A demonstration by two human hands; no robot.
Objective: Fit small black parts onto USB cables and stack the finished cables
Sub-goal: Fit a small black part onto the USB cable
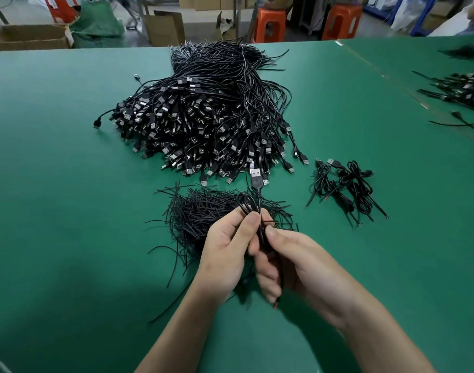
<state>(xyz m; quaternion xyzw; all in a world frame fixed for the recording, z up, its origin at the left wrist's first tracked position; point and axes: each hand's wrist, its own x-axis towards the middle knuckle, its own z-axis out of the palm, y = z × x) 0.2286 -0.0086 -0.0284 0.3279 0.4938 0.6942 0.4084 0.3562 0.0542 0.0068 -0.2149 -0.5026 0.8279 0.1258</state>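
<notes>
One USB cable [256,181], left hand [225,255] and right hand [300,267] fingers gripping, tail blurred

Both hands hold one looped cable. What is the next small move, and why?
Likely twist a black strip round the loops' middle. The left hand and right hand pinch the looped cable there, over the pile of black strips; the finished cables to the right look cinched mid-length. Whether one is already held is unclear.
</notes>
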